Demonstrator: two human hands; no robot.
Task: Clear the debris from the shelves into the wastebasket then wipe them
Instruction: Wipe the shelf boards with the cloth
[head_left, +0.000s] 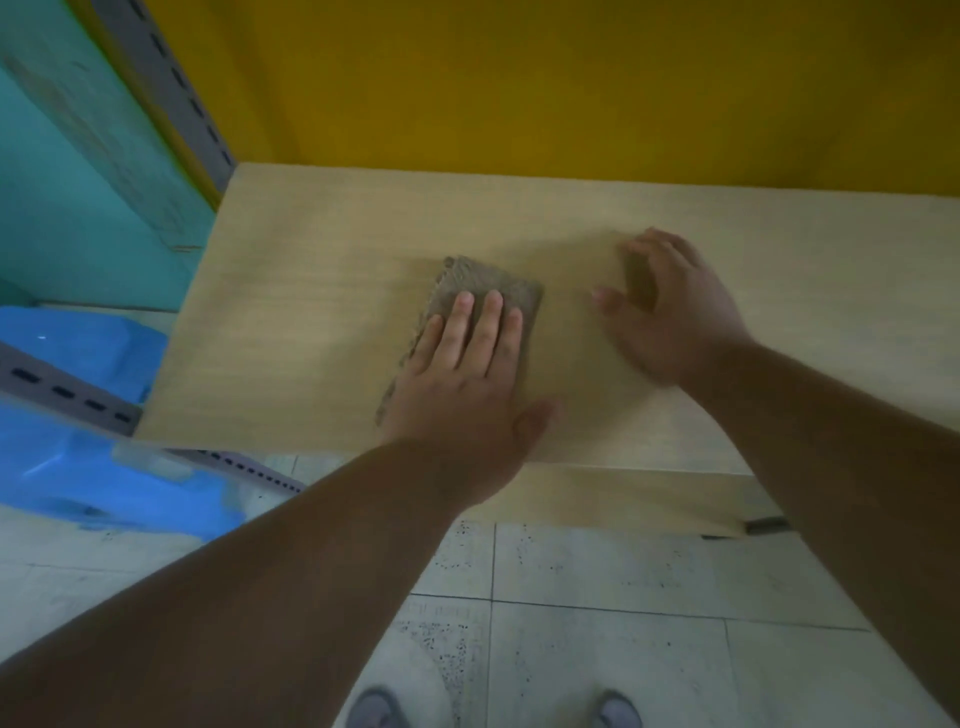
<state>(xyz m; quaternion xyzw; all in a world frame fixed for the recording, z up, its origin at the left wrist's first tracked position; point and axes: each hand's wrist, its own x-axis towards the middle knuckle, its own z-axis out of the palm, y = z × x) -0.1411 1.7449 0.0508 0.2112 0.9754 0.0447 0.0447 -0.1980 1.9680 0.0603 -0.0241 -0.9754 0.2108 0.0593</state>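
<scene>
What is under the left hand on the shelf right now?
A grey-brown cloth lies flat beneath the left hand, fingers spread on it, on the wooden shelf. The cloth's near part is hidden by the palm, so anything beneath there cannot be seen.

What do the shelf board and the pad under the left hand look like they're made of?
The shelf board looks like pale wood or wood-look laminate with a matte finish: faint straight grain lines run along it, no glare. The pad under the left hand looks like coarse woven cloth or a scouring pad, grey-brown and rough-textured; blur leaves that open.
</scene>
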